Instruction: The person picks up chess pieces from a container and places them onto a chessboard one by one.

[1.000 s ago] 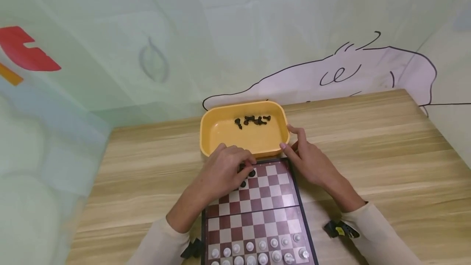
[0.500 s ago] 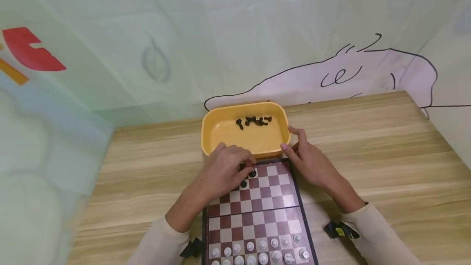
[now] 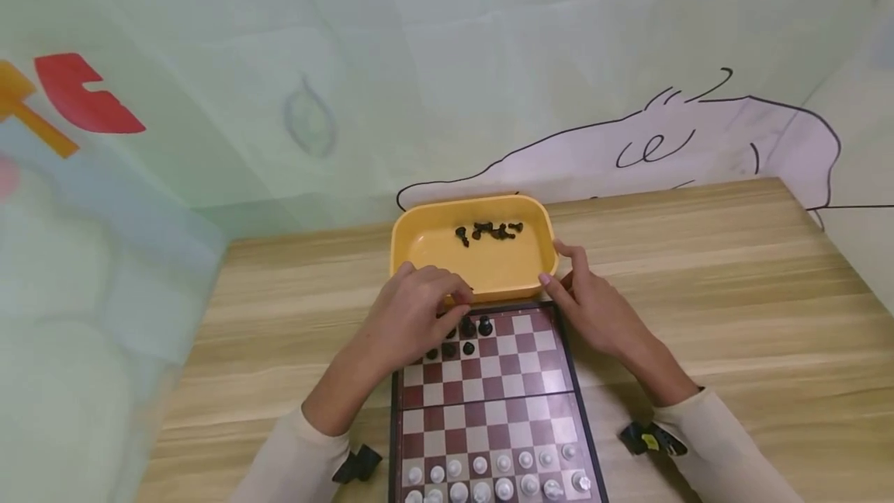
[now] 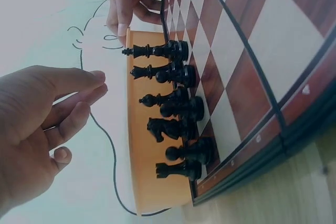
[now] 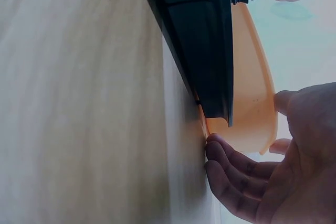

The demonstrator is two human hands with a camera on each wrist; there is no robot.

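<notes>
My left hand (image 3: 412, 313) hovers over the far left corner of a folding chessboard (image 3: 510, 367). In the left wrist view its thumb and forefinger nearly meet, with nothing seen between them. Beside it, black chessmen stand upright in two rows: a rook (image 4: 178, 170), a knight (image 4: 164, 128), a bishop (image 4: 164, 98), a queen (image 4: 147, 71) and a king (image 4: 144, 51) behind several pawns. My right hand (image 3: 594, 313) holds the near right corner of a yellow plastic tub (image 3: 489, 270), thumb at the rim and fingers lower down on the wall.
Several loose black chessmen (image 3: 499, 231) lie inside the tub at its far side. White chessmen (image 3: 503, 480) stand in two rows at the board's near end. The wooden table (image 3: 712, 278) meets a printed cloth backdrop (image 3: 447, 84).
My left hand has lifted off the black chessmen and drawn slightly left, so more of them show. The right hand keeps its place on the tub. The head view has shifted a little.
</notes>
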